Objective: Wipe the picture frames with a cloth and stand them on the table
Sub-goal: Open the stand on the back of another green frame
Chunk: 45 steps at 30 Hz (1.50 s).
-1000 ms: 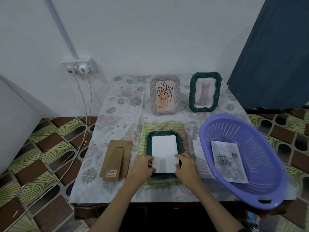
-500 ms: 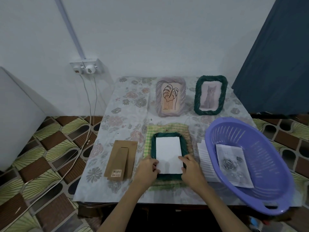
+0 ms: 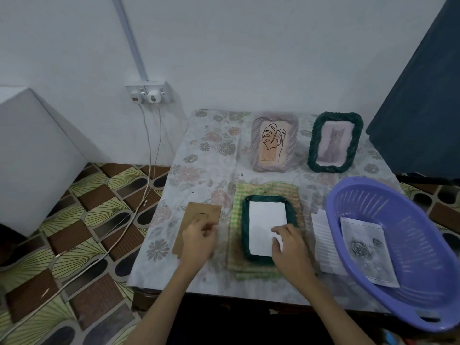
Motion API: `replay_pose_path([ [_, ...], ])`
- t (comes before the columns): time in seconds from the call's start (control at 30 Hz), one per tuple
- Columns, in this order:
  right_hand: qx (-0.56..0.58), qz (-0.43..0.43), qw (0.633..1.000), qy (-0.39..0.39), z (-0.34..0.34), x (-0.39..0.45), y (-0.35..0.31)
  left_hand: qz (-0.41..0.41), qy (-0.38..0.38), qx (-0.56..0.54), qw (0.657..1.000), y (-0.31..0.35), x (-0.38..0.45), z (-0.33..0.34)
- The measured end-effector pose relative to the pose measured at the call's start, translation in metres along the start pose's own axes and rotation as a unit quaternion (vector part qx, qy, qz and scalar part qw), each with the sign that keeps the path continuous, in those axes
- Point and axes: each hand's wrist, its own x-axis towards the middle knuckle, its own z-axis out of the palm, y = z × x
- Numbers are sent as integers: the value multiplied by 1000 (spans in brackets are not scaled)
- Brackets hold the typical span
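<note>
While the left hand (image 3: 199, 242) rests on the brown cardboard backing board (image 3: 199, 217), fingers loosely curled, grip unclear, the right hand (image 3: 290, 245) presses the white paper sheet (image 3: 266, 220) with straight fingers. Sheet lies in the face-down dark green woven frame (image 3: 245, 225) on the green checked cloth (image 3: 266, 189). Lavender frame (image 3: 273, 143) and green cat frame (image 3: 333, 143) stand upright at the far edge of the table (image 3: 214, 155).

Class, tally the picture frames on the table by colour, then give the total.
Dark green frames: 2, one standing with a cat picture, one lying face down on the checked cloth
Pale lilac frame: 1, standing with a leaf drawing
Total: 3
</note>
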Motion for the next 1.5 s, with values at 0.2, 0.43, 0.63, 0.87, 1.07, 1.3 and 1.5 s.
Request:
replay_pose_path([
  [0.2, 64, 48, 975, -205, 57, 23, -85, -142, -9, 83, 986, -42, 9, -33],
  [0.43, 78, 195, 964, -165, 95, 21, -110, -234, -21, 0, 972, -46, 10, -35],
  [0.63, 228, 273, 933, -63, 77, 28, -108, -234, 8, -107, 966, -39, 9, -40],
  [0.87, 147, 213, 965, 47, 23, 29, -57, -121, -57, -86, 987, 10, 3, -2],
  [1.07, 73, 244, 967, 15, -2, 22, -5, -114, -135, -25, 984, 40, -5, 57],
  [1.3, 72, 266, 961, -1, 0, 20, 10, -87, -149, 56, 983, 43, -4, 75],
  [1.5, 58, 266, 962, 5, 4, 19, 10, -63, -170, 75, 981, 41, -4, 77],
])
